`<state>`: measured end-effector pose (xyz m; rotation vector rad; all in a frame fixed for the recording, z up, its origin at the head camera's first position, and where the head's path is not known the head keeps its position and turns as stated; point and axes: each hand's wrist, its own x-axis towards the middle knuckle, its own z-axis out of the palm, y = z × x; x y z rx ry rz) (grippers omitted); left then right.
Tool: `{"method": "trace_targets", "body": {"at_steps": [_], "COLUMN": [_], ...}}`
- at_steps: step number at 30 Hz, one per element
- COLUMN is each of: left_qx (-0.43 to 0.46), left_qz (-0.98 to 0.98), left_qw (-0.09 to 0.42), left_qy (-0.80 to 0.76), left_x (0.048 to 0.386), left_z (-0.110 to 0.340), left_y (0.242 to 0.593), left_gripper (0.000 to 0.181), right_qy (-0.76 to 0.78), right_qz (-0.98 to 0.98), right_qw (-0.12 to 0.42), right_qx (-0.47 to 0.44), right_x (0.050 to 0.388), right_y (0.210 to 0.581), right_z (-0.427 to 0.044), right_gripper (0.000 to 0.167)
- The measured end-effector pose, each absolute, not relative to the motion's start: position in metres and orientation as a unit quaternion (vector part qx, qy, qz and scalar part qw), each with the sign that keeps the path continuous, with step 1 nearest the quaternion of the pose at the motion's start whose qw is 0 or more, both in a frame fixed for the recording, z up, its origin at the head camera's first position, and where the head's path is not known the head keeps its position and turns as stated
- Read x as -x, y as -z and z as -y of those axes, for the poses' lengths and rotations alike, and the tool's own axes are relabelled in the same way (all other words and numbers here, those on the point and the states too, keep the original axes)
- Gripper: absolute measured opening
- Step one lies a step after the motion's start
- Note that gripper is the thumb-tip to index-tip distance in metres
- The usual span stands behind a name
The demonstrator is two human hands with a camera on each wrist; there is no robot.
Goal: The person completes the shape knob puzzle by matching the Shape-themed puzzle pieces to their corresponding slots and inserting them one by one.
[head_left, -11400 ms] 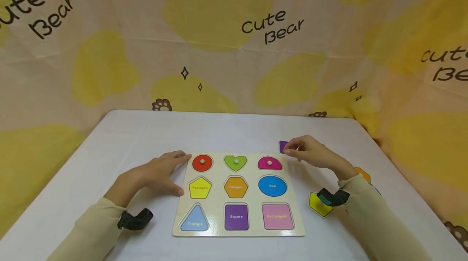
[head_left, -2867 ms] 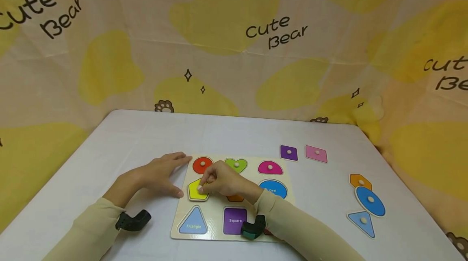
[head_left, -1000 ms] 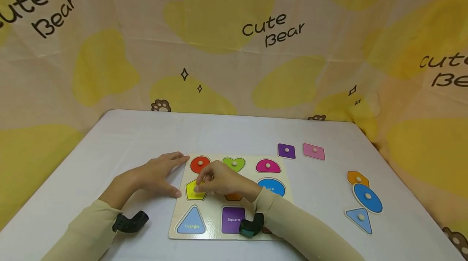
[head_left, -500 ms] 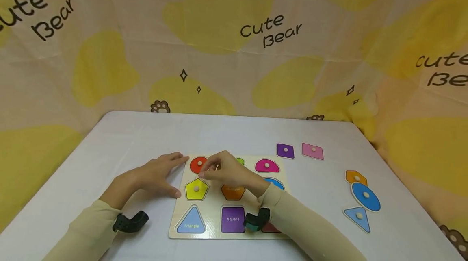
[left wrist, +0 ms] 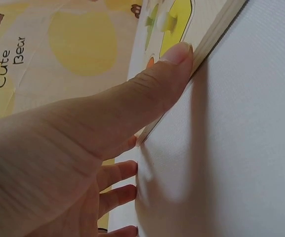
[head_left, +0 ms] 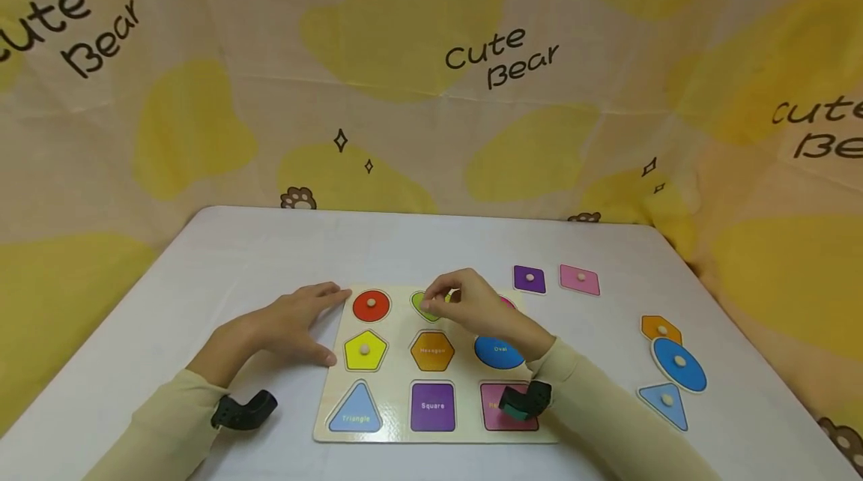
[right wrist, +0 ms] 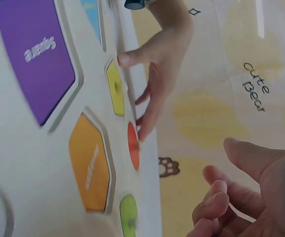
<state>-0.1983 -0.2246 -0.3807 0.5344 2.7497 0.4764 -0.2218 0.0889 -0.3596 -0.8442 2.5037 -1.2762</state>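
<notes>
My left hand (head_left: 283,324) rests at the left edge of a wooden shape puzzle board (head_left: 396,383), thumb and fingers spread along it. In the left wrist view its thumb (left wrist: 157,79) touches the board's side. My right hand (head_left: 472,309) hovers over the board's upper part and holds nothing; in the right wrist view its thumb and loosely bent fingers stand apart. A yellow pentagon (head_left: 375,348) with a knob sits in its recess. Red circle (head_left: 371,315) and green heart (head_left: 419,303) pieces sit above; the hand partly hides the heart and the magenta semicircle (head_left: 507,303).
Loose knobbed pieces lie to the right: a purple square (head_left: 522,279), pink rectangle (head_left: 569,276), orange hexagon (head_left: 652,325), blue oval (head_left: 688,376) and light-blue triangle (head_left: 664,400). The oval touches or overlaps the hexagon. A printed cloth (head_left: 404,114) hangs behind the white table (head_left: 303,249).
Earlier the yellow pentagon lay right of the board; my right hand brought it to its recess, let go of its knob, and has lifted away rightward. My left hand has stayed put.
</notes>
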Motion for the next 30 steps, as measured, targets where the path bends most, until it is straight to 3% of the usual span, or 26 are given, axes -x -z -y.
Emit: {"method": "trace_targets", "body": {"at_steps": [19,30], "left_qx": [-0.199,-0.216], "left_qz": [-0.954,-0.954], "left_qw": [0.146,0.131], "left_qy": [-0.17,-0.164], "left_x": [0.199,0.2], "left_z": [0.226,0.229], "left_y": [0.38,0.382], "left_gripper": [0.103,0.101], "right_qy": [0.386,0.382], "right_qz": [-0.886,-0.907], "right_qw": [0.047,0.038], "right_qx": [0.254,0.172], "right_x": [0.221,0.221], "right_y": [0.354,0.355], "right_z": [-0.158,-0.204], "right_gripper": [0.012,0.023]}}
